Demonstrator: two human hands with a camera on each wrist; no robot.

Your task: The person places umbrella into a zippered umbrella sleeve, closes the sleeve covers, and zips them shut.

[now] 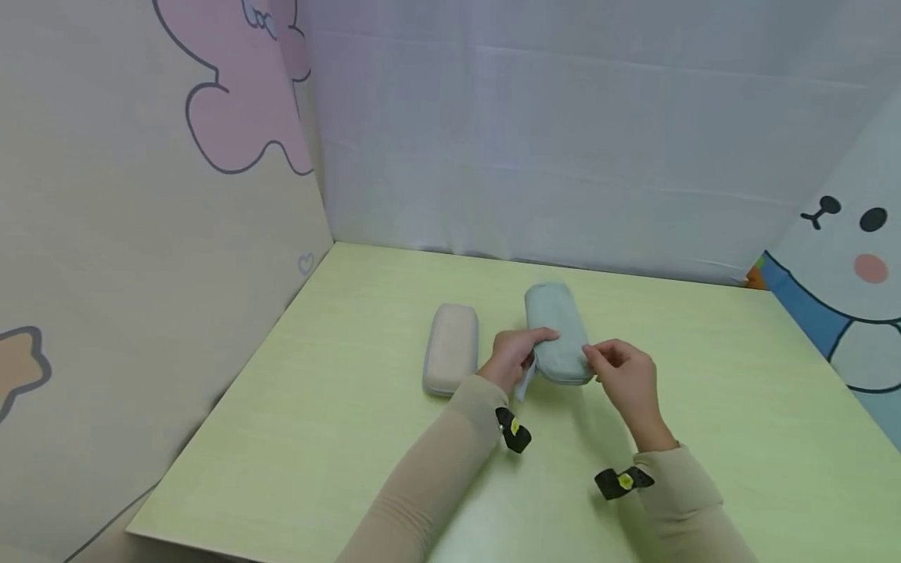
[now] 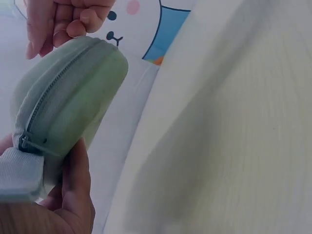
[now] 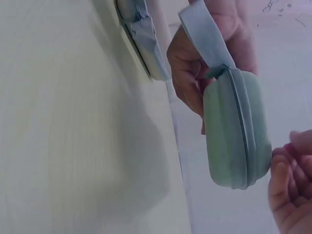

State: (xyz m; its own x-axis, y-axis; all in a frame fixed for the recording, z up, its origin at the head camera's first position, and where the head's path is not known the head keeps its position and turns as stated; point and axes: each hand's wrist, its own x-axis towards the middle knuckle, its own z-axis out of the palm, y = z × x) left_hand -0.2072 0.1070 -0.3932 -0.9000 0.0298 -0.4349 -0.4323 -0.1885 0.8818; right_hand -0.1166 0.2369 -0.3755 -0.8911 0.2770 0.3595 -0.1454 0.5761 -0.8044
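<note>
A pale green zip case (image 1: 558, 320) is held up over the table in my left hand (image 1: 512, 356). The left thumb lies on its broad face and the fingers are underneath. In the left wrist view the zip (image 2: 53, 85) runs along the side, with its pull (image 2: 27, 141) close to the left hand and a light fabric strap (image 2: 19, 170) there. My right hand (image 1: 629, 383) is at the case's near right corner, its fingers loosely bent. In the right wrist view its fingertips (image 3: 279, 168) come up against the case's edge; nothing is seen gripped between them.
A beige case with grey edging (image 1: 452, 349) lies on the pale yellow-green table (image 1: 338, 399), left of the left hand. A white sheet (image 1: 563, 156) stands behind the table. Panels with cartoon prints (image 1: 246, 102) rise on both sides.
</note>
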